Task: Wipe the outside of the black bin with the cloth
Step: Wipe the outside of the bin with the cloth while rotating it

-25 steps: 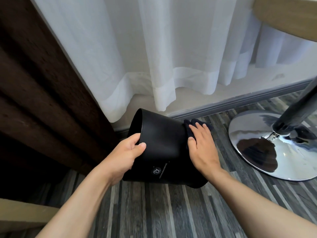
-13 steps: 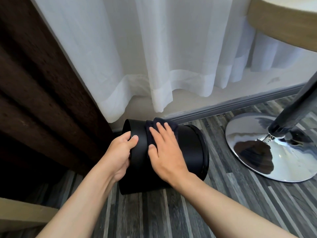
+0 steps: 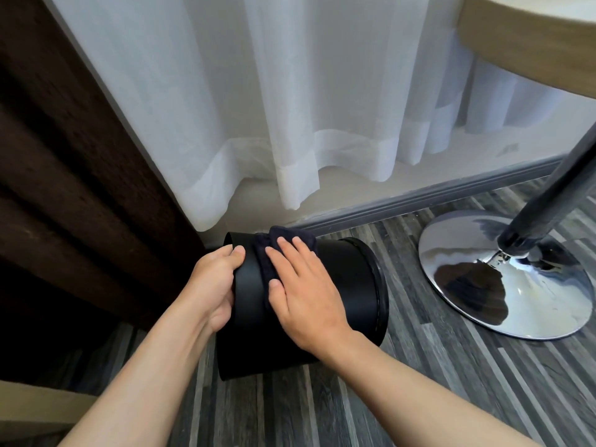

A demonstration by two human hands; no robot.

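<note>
Grey striped plank flooring (image 3: 419, 398) is filling the near part of the scene, and both bare forearms are reaching forward over it toward the black bin (image 3: 351, 282), which is lying on its side on the floor with one end turned left and the other end turned right toward the chrome base (image 3: 503, 279) of a table. Lying down like this, the bin is presenting its curved outer wall upward, which I judge is the point of the pose: the side can be reached and the bin turned as needed. The left hand (image 3: 213, 285) is cupping the bin's left end, fingers curled round the edge and thumb on top, apparently steadying it against rolling. The right hand (image 3: 303, 298) is lying flat with fingers spread, pressing the dark cloth (image 3: 280, 243) down against the upper wall near that same left end; the cloth is bunching out beyond the fingertips on the far side. No writing or logo is showing on the bin's visible surface. Farther back, a grey skirting board (image 3: 419, 201) is running along the wall, a sheer white curtain (image 3: 290, 108) is hanging just behind the bin, and a dark brown drape (image 3: 64, 156) is standing at far left.
</note>
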